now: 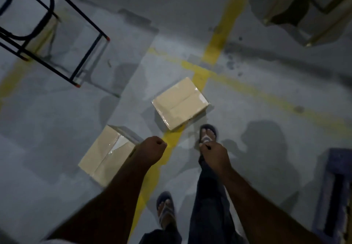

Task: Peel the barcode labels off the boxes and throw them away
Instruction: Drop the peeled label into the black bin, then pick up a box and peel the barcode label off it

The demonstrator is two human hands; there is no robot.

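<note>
Two taped cardboard boxes lie on the grey floor. One box (180, 103) sits ahead of my feet on a yellow line. The other box (106, 154) lies to the left, partly hidden by my left forearm. No barcode label shows clearly on either. My left hand (155, 146) is a closed fist above the gap between the boxes. My right hand (214, 153) hangs over my right leg with fingers curled; whether it pinches anything is unclear. Both hands are apart from the boxes.
A black metal frame (57, 40) with red-tipped legs stands at the upper left. Yellow floor lines (215, 40) cross near the far box. A blue pallet-like object (337, 192) is at the right edge. A pale bulky object (308, 9) sits upper right. My sandalled feet (207, 133) stand below the boxes.
</note>
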